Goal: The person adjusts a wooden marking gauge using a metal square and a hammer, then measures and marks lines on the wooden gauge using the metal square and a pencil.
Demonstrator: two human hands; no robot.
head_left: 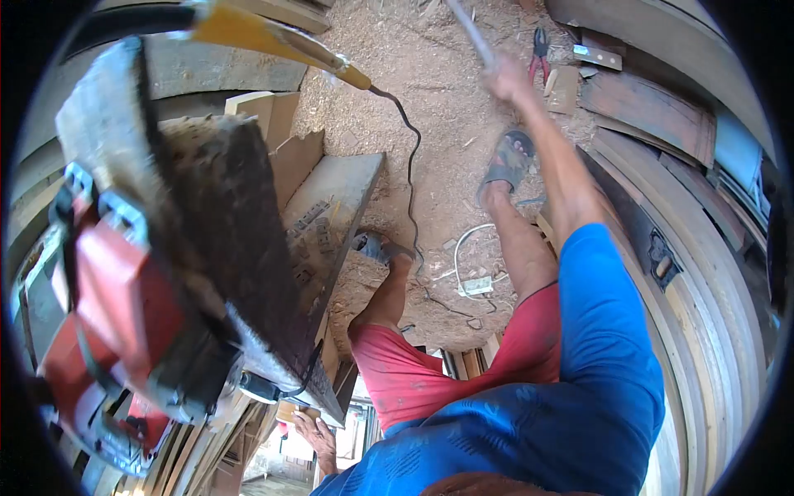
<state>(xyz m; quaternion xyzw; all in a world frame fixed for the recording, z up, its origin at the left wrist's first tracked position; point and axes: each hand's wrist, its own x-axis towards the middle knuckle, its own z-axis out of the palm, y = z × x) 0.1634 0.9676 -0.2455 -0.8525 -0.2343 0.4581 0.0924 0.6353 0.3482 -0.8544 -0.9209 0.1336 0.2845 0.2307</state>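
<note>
My right hand [509,76], at the top beyond the right foot, is closed round the lower end of a long pale stick [471,31]. The stick is blurred and runs out of the top of the view. My left hand [318,438] is low on the left, with its fingers stretched against a small tan piece of wood [292,413] beneath the end of a workbench [331,223]. Part of those fingers is hard to make out. On the bench's left stands a thick dark wooden slab [231,198], close to a red power tool [124,306].
A yellow tool body [265,41] with a black cord [408,149] reaches in from the upper left. Pliers [539,54] and a white socket block [475,287] lie on the sawdust-covered floor [438,107]. Stacked boards [703,289] line the right side.
</note>
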